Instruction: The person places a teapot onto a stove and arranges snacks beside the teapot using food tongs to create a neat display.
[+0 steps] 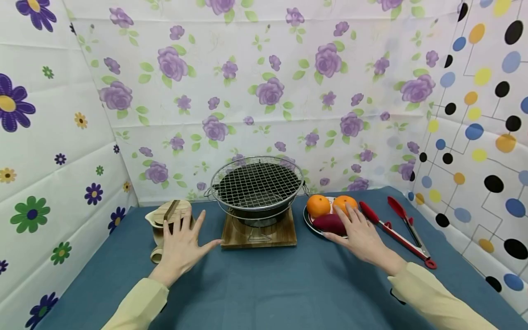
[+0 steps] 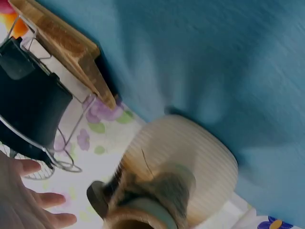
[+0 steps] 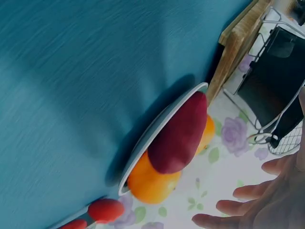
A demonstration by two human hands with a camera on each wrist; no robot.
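Note:
A small black grill with a wire mesh top (image 1: 257,185) stands on a wooden board (image 1: 259,233) at the table's middle. My left hand (image 1: 181,243) hovers open, fingers spread, just in front of a cream ribbed pot with a wooden-handled lid (image 1: 167,217) (image 2: 183,157). My right hand (image 1: 359,231) is open, fingers straight, over the near right part of a plate (image 1: 308,221) (image 3: 162,121). The plate holds two oranges (image 1: 318,205) and a purple sweet potato (image 1: 330,223) (image 3: 178,133). Neither hand holds anything.
Red-tipped metal tongs (image 1: 396,229) lie to the right of the plate. A blue cloth (image 1: 264,284) covers the table. Flower-patterned sheets wall in the back and left; a dotted sheet (image 1: 478,137) stands on the right.

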